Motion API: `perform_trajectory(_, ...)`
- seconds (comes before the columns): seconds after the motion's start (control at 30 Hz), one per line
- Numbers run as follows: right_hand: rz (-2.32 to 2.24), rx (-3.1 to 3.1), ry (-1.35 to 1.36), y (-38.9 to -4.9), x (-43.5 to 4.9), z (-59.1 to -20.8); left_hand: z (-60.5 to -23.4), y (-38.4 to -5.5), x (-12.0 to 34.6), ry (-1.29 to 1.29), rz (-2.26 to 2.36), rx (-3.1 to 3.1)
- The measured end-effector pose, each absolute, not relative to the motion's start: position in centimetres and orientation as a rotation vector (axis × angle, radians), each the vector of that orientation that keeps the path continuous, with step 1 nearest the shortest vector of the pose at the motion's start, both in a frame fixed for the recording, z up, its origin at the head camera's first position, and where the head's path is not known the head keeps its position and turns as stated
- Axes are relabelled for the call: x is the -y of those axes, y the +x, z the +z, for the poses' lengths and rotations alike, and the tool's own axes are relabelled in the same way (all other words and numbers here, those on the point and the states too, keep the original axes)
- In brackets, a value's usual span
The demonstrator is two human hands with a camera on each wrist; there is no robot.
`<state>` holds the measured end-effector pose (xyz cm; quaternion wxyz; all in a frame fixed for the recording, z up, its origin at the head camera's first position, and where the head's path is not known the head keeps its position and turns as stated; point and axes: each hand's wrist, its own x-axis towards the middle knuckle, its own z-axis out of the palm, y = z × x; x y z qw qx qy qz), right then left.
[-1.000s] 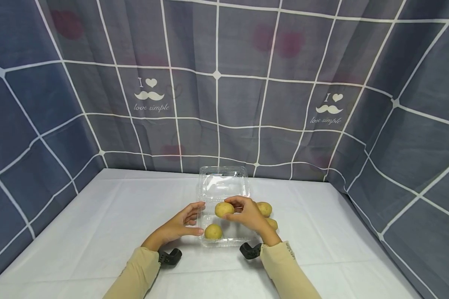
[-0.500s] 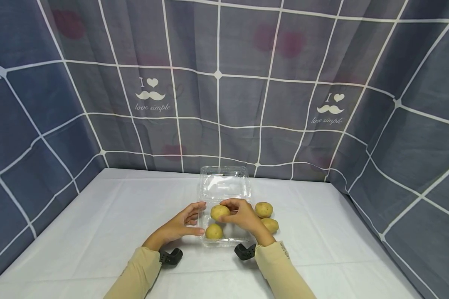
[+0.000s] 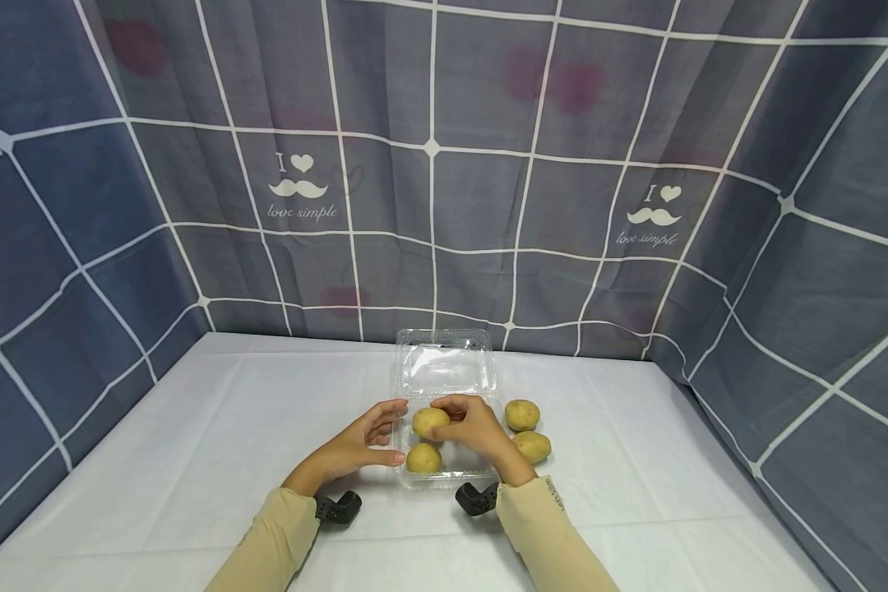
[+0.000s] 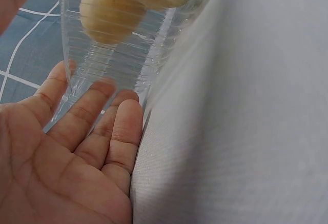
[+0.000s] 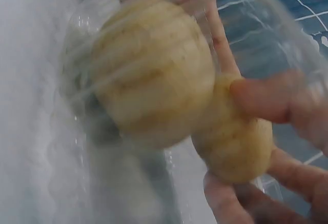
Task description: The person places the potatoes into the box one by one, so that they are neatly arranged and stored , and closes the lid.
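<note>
A clear plastic clamshell box lies on the white table with its lid raised at the back. My right hand pinches a potato between thumb and fingers over the left part of the box. Just in front of it, a second potato sits in the front left corner. My left hand lies along the box's left side, fingers extended; in the left wrist view its fingertips are at the ribbed wall. Through that wall the right wrist view shows the held potato behind the other one.
To the right of the box, two more potatoes rest on the table, one farther back and one nearer. A grey checked curtain hangs behind the table and along both sides.
My right hand has carried the potato left and slightly toward me, near the one in the box. The two potatoes on the right are now less covered by that hand. My left hand stays put.
</note>
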<state>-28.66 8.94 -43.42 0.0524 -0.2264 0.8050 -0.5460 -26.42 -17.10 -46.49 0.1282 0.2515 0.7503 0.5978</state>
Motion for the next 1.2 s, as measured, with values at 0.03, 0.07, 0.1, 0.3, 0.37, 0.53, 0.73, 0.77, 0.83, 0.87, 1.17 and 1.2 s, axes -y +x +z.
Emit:
perform_trajectory(0.03, -1.669, -2.44, -0.68, -28.6, -8.8, -43.4, -46.5, -26.4, 17.1, 0.732, 1.74, -2.182)
perform_trajectory(0.07, -1.673, -2.437, -0.674, -28.6, -8.7, -43.4, -46.5, -26.4, 17.1, 0.733, 1.74, -2.182)
perform_trajectory(0.1, -1.677, -2.435, -0.669, -28.5, -8.6, -43.4, -46.5, -26.5, 17.1, 0.734, 1.738, -2.184)
perform_trajectory(0.3, -1.669, -2.454, -0.613, -28.3, -8.0, -43.4, -46.5, -26.4, 17.2, 0.73, 1.734, -2.189)
perform_trajectory(0.37, -1.66, -2.466, -0.594, -28.2, -7.8, -43.3, -46.5, -26.4, 17.2, 0.727, 1.737, -2.186)
perform_trajectory(0.53, -1.637, -2.492, -0.551, -28.2, -7.5, -43.3, -46.4, -26.3, 17.1, 0.723, 1.735, -2.18)
perform_trajectory(0.73, -1.603, -2.522, -0.508, -28.2, -7.2, -43.4, -46.5, -26.5, 17.2, 0.732, 1.739, -2.176)
perform_trajectory(0.77, -1.598, -2.527, -0.502, -28.2, -7.2, -43.4, -46.5, -26.5, 17.2, 0.735, 1.74, -2.176)
perform_trajectory(0.83, -1.598, -2.531, -0.49, -28.1, -7.1, -43.4, -46.5, -26.5, 17.2, 0.74, 1.739, -2.176)
perform_trajectory(0.87, -1.597, -2.533, -0.482, -28.1, -7.1, -43.4, -46.5, -26.5, 17.2, 0.74, 1.738, -2.176)
perform_trajectory(1.17, -1.605, -2.506, -0.473, -28.1, -7.2, -43.5, -46.5, -26.4, 17.1, 0.729, 1.746, -2.162)
perform_trajectory(1.2, -1.603, -2.506, -0.47, -28.1, -7.2, -43.5, -46.5, -26.4, 17.1, 0.727, 1.748, -2.16)
